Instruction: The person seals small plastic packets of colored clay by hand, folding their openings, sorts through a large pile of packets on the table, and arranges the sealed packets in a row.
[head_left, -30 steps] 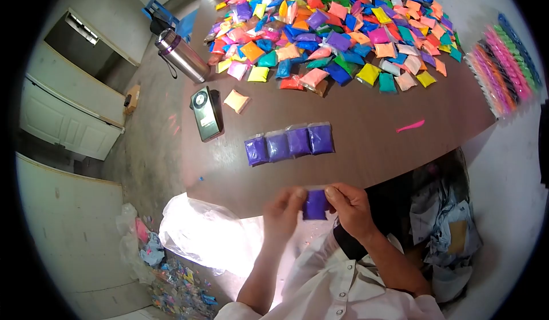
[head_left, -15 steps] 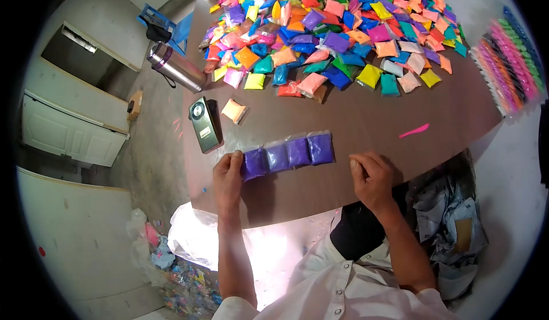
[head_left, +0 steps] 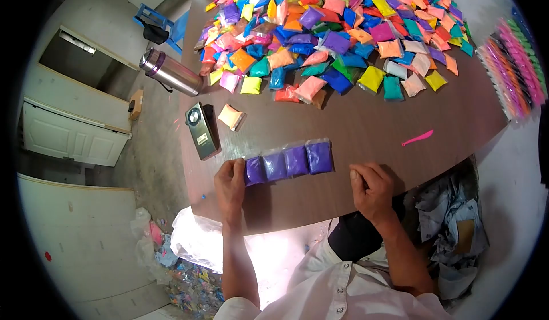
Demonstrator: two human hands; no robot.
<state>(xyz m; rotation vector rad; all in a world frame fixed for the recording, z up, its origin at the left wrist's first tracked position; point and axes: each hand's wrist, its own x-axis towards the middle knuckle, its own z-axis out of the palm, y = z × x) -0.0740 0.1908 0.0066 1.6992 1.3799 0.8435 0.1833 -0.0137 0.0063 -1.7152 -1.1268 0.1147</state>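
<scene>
Four purple packets (head_left: 295,161) lie side by side in a row on the brown table. My left hand (head_left: 230,185) pinches the left end of the row, thumb and fingers closed on the leftmost purple packet (head_left: 255,171). Whether a second packet lies under or over that one cannot be seen. To the right of the row, my right hand (head_left: 373,189) is held over the table near its front edge, fingers curled in and pressed together, with nothing visible in them.
A big heap of colourful packets (head_left: 337,40) covers the table's far side. A steel flask (head_left: 171,73), a phone (head_left: 202,131) and a peach packet (head_left: 231,117) are at the left. A pink plastic knife (head_left: 418,138) lies right, before bagged colourful strips (head_left: 512,71).
The hands have parted: the left moved forward and left to the row, the right forward and right. The purple packet earlier held between both hands is no longer seen apart from the row.
</scene>
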